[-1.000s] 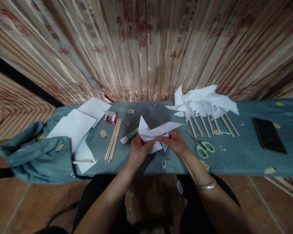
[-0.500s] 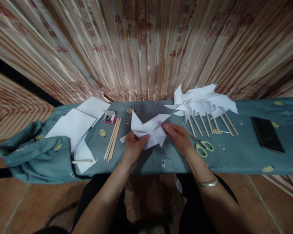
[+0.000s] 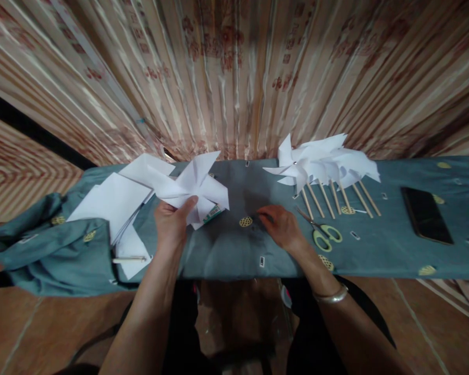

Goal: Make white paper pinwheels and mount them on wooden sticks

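My left hand point(image 3: 174, 221) pinches a white paper pinwheel point(image 3: 197, 182) near its middle, thumb on top, holding it above the left part of the cloth. Partly under its blades shows a small white-and-green box point(image 3: 212, 214). My right hand point(image 3: 279, 225) is apart from the pinwheel, low over the cloth, with fingers drawn together; whether something small is between them I cannot make out. Just right of that hand lie green-handled scissors point(image 3: 326, 235). The wooden sticks and the small red box are hidden behind the pinwheel and my left hand.
Finished pinwheels point(image 3: 324, 159) on wooden sticks lie in a row at the back right. White paper sheets point(image 3: 111, 200) and a pen point(image 3: 128, 259) are at the left. A dark phone point(image 3: 426, 214) rests at the right on the green tablecloth point(image 3: 383, 255). A pleated curtain point(image 3: 234, 78) hangs behind.
My left hand has carried the pinwheel to the left, over the sticks and small red box. My right hand has let go of its blade and stays near the middle.
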`<state>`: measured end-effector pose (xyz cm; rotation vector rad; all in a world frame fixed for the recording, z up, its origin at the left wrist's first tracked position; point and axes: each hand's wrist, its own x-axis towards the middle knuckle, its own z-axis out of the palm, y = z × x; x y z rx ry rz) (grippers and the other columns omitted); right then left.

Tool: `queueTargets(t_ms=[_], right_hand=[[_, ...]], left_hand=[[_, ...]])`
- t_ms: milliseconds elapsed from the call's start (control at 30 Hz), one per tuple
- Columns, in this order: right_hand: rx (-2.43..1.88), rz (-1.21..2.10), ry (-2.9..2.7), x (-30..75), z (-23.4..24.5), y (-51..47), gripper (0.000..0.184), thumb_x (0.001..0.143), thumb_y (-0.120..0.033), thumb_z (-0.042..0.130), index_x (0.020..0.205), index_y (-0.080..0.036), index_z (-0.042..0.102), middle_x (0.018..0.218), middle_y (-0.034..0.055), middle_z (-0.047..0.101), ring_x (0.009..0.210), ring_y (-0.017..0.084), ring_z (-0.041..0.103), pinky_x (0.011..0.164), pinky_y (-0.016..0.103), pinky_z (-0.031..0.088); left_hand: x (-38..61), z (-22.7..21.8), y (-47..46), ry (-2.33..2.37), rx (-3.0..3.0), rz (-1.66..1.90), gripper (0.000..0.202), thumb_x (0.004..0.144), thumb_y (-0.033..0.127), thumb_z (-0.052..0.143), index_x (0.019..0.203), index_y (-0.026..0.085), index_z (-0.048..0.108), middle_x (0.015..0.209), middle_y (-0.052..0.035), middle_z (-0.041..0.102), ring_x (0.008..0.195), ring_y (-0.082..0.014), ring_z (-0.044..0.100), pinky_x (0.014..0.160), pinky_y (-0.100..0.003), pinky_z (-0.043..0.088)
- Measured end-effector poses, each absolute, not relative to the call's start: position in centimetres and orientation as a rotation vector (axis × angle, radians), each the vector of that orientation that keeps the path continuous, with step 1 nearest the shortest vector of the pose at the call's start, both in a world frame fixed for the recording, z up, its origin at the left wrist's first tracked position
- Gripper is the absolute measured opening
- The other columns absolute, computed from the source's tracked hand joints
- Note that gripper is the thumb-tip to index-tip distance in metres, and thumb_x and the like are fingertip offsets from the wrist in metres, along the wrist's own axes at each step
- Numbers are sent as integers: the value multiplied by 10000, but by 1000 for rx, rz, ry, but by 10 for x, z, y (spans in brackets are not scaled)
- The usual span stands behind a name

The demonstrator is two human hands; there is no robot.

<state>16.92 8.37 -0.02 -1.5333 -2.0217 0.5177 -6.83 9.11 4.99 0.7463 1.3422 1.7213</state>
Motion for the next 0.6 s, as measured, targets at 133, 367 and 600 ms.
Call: queueTargets(t_ms=[133,367,600], right_hand=[[-1581,516,-2139,164,3,80,193,850,-127,532,912,-201,699,952,98,735,911,258,659,861,401,494],[-1648,712,-2183,161,18,68,123,849,-307,621,849,-210,696,836,40,720,802,210,646,746,328,469],[-1609,688,-2315,160,14,64,128,874,-183,551,880,-190,679,863,60,699,865,220,626,784,338,455]], left_hand=[[-72,58,91,1368,719,1797,229,492,217,812,676,156,690,764,-30,731,739,-191,673,723,-309,559],[-73,53,87,1342,749,1704,296,507,233,814,772,150,711,784,-30,732,711,-182,665,684,-301,551],[-68,44,87,1362,768,1667,270,494,233,821,727,153,709,743,-23,727,647,-168,642,619,-274,532]])
